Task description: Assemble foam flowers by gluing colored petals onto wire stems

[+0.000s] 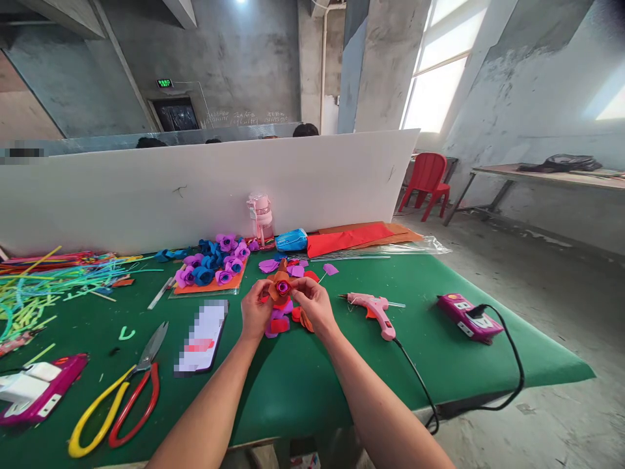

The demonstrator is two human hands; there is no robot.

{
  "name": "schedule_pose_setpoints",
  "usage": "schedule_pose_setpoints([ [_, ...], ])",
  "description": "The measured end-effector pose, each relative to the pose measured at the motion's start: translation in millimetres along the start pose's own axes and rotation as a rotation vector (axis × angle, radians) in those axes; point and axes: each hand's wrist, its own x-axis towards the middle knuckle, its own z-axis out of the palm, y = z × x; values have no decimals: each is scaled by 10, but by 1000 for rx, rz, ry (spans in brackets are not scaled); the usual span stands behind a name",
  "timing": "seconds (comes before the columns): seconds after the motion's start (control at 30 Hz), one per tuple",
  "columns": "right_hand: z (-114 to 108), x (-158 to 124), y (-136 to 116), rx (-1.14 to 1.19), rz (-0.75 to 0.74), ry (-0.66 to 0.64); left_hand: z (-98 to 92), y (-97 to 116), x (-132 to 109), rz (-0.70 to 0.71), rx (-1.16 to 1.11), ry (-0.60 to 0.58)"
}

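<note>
An orange felt flower [280, 286] with a purple centre is pinched between both hands above the green table [303, 384]. My left hand [254, 311] grips its left side with closed fingers. My right hand [315, 303] presses its right side with thumb and fingers closed. Loose red, orange and purple felt petals [286, 320] lie right under the hands. More purple petals [280, 266] lie just behind.
A pink glue gun [372, 309] lies right of the hands, its cord running to a pink power strip [469, 317]. Scissors [124, 391] and a phone [202, 337] lie on the left. Finished purple and blue flowers [215, 260], coloured sticks [43, 280], a pink bottle [262, 219] and a white partition [195, 189] stand behind.
</note>
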Motion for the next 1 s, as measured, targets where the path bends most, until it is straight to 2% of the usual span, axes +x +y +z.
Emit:
schedule_pose_setpoints([
  [0.5, -14, 16, 13, -52, 7, 58, 6, -27, -1, 41, 57, -46],
  [0.83, -30, 10, 60, -258, -113, 68, 11, -44, 4, 16, 60, -34],
  [1.0, -30, 13, 60, -209, -89, 64, 7, -18, 6, 7, 53, -41],
])
